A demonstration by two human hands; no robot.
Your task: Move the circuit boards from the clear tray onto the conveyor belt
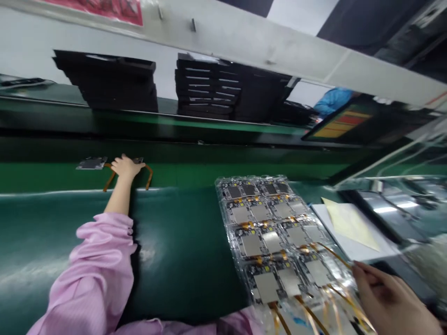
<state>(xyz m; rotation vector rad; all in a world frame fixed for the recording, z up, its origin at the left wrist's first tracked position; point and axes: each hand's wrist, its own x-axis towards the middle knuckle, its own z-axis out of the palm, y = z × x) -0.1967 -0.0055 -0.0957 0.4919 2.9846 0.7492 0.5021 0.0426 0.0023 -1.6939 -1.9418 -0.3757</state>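
Note:
At the far left, my left hand [125, 167] reaches to the green strip behind the bench and is closed over a small circuit board [138, 160], mostly hidden by the fingers. An orange flex cable [150, 177] hangs from its right side. Left of this hand lies another circuit board [92, 163] with its own orange flex cable [110, 180]. My right hand [387, 298], slightly blurred, pinches the end of a thin orange flex cable [335, 256] at the right side of a clear plastic tray [230, 246]. Rows of circuit boards [251, 245] with silver squares sit in that tray.
Stacks of black trays [118, 83] stand on the shelf behind the green strip. Right of the clear tray lie white paper [359, 246] and a yellow sheet [349, 223]. A dark screen [340, 123] and a blue sleeve [333, 100] of another person show at back right.

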